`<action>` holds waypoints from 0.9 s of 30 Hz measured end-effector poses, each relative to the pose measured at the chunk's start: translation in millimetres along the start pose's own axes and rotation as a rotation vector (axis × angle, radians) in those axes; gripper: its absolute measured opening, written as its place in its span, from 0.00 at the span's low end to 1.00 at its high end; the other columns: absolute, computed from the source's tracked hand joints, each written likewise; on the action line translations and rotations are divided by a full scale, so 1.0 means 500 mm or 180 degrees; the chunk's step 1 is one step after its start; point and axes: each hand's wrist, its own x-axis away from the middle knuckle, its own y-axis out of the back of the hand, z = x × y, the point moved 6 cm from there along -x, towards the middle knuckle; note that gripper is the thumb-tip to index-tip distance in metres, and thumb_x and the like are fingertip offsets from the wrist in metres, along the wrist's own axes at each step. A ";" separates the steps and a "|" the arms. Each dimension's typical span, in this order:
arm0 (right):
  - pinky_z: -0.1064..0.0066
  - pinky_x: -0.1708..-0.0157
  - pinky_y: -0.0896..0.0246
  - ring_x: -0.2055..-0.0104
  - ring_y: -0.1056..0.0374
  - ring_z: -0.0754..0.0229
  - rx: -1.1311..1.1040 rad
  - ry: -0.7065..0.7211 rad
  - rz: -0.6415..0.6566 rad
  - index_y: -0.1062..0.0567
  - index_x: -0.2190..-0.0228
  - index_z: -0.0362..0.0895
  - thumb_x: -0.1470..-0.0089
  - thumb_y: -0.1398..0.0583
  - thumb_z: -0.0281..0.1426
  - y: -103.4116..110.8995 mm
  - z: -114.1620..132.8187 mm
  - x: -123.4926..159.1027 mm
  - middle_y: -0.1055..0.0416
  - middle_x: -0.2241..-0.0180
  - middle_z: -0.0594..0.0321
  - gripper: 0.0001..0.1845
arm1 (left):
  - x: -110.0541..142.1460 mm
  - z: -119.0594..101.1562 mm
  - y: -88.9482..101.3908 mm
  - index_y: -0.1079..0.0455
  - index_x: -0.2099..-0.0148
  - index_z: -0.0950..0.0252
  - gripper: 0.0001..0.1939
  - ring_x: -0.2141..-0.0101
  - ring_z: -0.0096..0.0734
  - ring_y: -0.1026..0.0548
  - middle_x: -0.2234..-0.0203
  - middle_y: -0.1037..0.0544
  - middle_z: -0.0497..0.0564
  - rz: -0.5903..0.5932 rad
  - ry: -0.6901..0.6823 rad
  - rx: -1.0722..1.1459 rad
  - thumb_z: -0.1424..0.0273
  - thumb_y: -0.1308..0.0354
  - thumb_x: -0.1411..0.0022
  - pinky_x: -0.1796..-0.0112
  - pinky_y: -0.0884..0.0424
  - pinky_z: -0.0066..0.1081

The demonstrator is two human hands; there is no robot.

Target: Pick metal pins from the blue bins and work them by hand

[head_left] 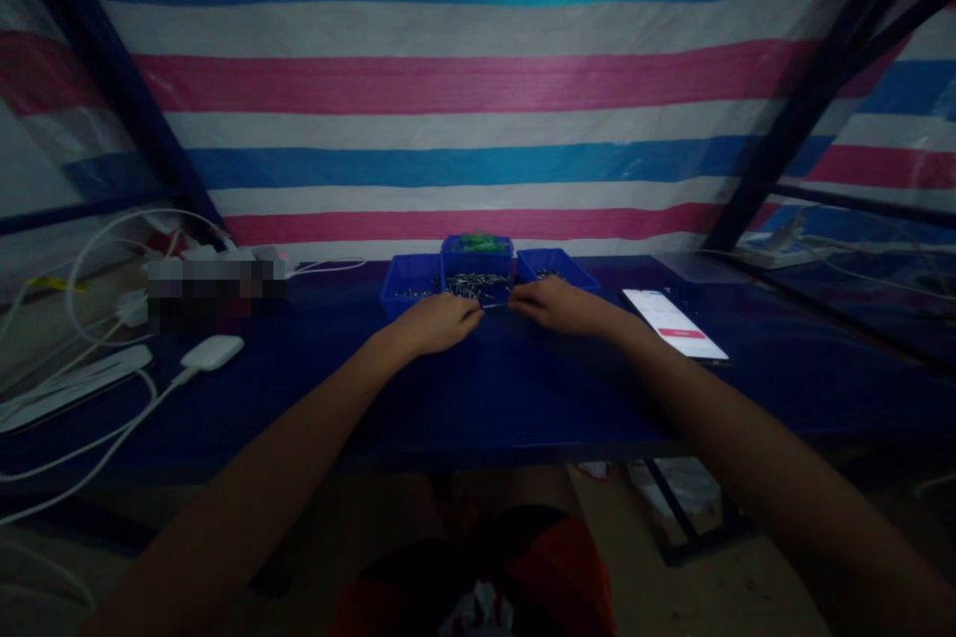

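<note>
Between my two hands runs a thin metal rod-like piece, too small and dim to name. My left hand pinches its left end, and my right hand pinches the right end. Just beyond lies a pile of small shiny metal pieces at the front of the middle blue bin, which also has green items in it. A left blue bin holds more small metal parts. Behind my right hand, a right blue bin contains small pieces, partly hidden by that hand.
A lit phone lies on the blue table to the right. At left are a white charger, white cables and a white strip. Blue metal posts and a striped sheet enclose the table.
</note>
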 end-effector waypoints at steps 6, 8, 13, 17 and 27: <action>0.70 0.72 0.48 0.72 0.34 0.59 0.0399 -0.0888 -0.0678 0.27 0.69 0.42 0.44 0.51 0.34 0.067 -0.106 0.030 0.27 0.73 0.57 0.15 | 0.002 0.007 -0.004 0.32 0.67 0.65 0.18 0.72 0.31 0.30 0.73 0.26 0.52 0.0209 -0.0043 0.0287 0.62 0.60 0.37 0.71 0.40 0.30; 0.68 0.72 0.47 0.71 0.33 0.57 0.0622 -0.1255 -0.0799 0.26 0.70 0.42 0.45 0.50 0.35 0.077 -0.148 0.044 0.26 0.71 0.54 0.15 | 0.003 0.009 -0.008 0.32 0.69 0.65 0.18 0.74 0.30 0.30 0.74 0.26 0.52 0.0285 -0.0031 0.0388 0.62 0.59 0.38 0.72 0.40 0.29; 0.66 0.72 0.45 0.71 0.33 0.55 0.0600 -0.1500 -0.0837 0.26 0.65 0.41 0.47 0.47 0.37 0.071 -0.178 0.053 0.26 0.71 0.52 0.15 | 0.011 -0.013 0.001 0.33 0.68 0.66 0.18 0.79 0.24 0.33 0.79 0.29 0.48 0.0738 -0.0114 0.1532 0.60 0.58 0.38 0.77 0.40 0.25; 0.71 0.74 0.46 0.74 0.35 0.62 0.0026 -0.0914 -0.0832 0.29 0.61 0.42 0.45 0.49 0.36 0.059 -0.101 0.031 0.28 0.74 0.59 0.15 | 0.037 0.029 0.100 0.35 0.58 0.65 0.18 0.76 0.24 0.31 0.74 0.27 0.48 0.0235 -0.0005 0.1949 0.58 0.57 0.39 0.73 0.37 0.24; 0.73 0.73 0.48 0.75 0.36 0.64 -0.0241 0.0072 0.0290 0.30 0.62 0.41 0.45 0.50 0.31 -0.027 0.040 -0.003 0.29 0.74 0.60 0.12 | 0.256 0.509 0.199 0.39 0.48 0.71 0.27 0.65 0.34 0.33 0.62 0.28 0.56 0.0232 0.1965 -0.1448 0.62 0.45 0.47 0.64 0.37 0.31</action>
